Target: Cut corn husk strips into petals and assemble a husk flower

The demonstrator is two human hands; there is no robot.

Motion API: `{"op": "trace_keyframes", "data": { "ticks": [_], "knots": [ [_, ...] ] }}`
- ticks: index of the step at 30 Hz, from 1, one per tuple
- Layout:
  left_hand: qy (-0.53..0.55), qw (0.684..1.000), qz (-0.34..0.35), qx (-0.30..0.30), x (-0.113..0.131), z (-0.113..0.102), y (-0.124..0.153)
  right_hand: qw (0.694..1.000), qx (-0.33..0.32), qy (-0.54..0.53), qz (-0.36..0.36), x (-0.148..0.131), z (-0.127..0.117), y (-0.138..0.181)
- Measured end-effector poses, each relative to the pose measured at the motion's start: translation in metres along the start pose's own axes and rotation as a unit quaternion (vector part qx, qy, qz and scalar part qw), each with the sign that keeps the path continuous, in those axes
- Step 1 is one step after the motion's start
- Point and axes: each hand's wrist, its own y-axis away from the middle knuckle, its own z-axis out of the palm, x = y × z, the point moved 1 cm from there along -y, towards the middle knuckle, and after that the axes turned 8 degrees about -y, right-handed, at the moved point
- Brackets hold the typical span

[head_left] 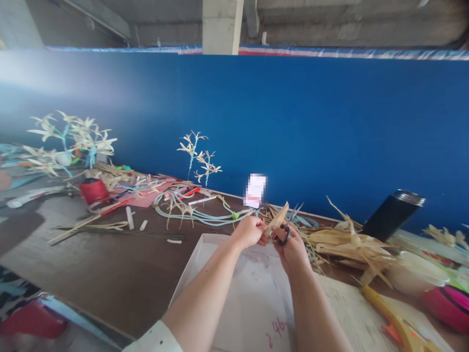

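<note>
My left hand is closed, its fingers pinching the lower end of a dry corn husk piece. Dark-handled scissors are in my right hand, blades pointing up and away beside the husk. Whether the blades touch the husk I cannot tell. Both hands are over the far part of a white shallow box, which has handwritten figures in its near right part. To the right of my right hand lies a heap of dry husks.
Coiled pale-blue cords lie beyond the box. Husk flowers on blue stems stand by the blue wall. Right are a black flask, a pale bowl and a yellow glue gun. A red cup-like object is left.
</note>
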Motion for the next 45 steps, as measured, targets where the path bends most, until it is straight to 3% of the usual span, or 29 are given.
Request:
{"op": "trace_keyframes", "data": {
  "ticks": [10,25,28,34,41,45],
  "knots": [
    [0.020,0.998,0.024,-0.050,0.001,-0.001,0.004,0.998,0.051,-0.017,0.008,-0.006,0.000,0.000],
    [0.107,0.988,0.035,-0.104,0.011,-0.004,0.014,0.999,0.022,-0.023,0.016,-0.007,0.006,0.003],
    [0.127,0.991,0.001,-0.042,0.009,-0.005,0.011,0.999,0.035,0.017,0.015,-0.006,0.007,0.004],
    [0.138,0.973,-0.042,0.178,0.003,-0.015,-0.001,0.989,0.057,0.134,0.028,-0.004,0.011,0.007],
    [0.168,0.941,-0.018,0.292,0.007,-0.029,-0.001,0.953,-0.114,0.264,0.091,0.003,0.016,0.013],
    [0.141,0.932,-0.004,0.335,0.008,-0.032,-0.001,0.930,-0.159,0.308,0.122,0.001,0.025,0.021]
  ]
}}
